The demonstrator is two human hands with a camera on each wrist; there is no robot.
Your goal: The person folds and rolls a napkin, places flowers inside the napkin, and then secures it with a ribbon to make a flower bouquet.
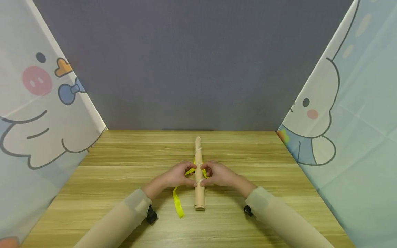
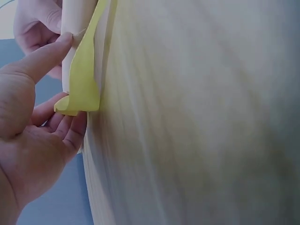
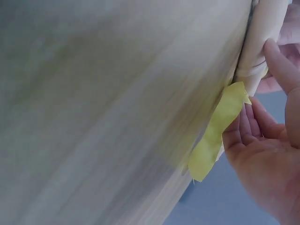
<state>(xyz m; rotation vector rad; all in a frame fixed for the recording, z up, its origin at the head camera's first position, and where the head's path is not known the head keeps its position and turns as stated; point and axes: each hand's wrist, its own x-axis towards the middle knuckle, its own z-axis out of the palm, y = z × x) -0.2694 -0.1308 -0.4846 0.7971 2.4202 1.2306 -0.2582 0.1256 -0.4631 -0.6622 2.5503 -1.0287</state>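
Note:
A slim beige roll [image 1: 200,198], its sheet end curled at the near tip, lies lengthwise on the table with thin pale bands around it. My left hand [image 1: 180,174] holds its left side, thumb and forefinger tips on the roll. On the opposite side my right hand [image 1: 219,174] grips it in the same way. A yellow ribbon [image 1: 177,202] passes by the roll; its long end trails toward the near left. In the left wrist view the ribbon [image 2: 83,75] crosses near my fingers. In the right wrist view a short ribbon end [image 3: 211,136] hangs beside my fingers.
The wood-grain table [image 1: 130,148] ends at a dark grey panel [image 1: 192,65]. Cartoon-printed cloths stand along the left side [image 1: 18,137] and right side [image 1: 366,113]. A black wrist strap piece [image 1: 151,215] sits under the left sleeve.

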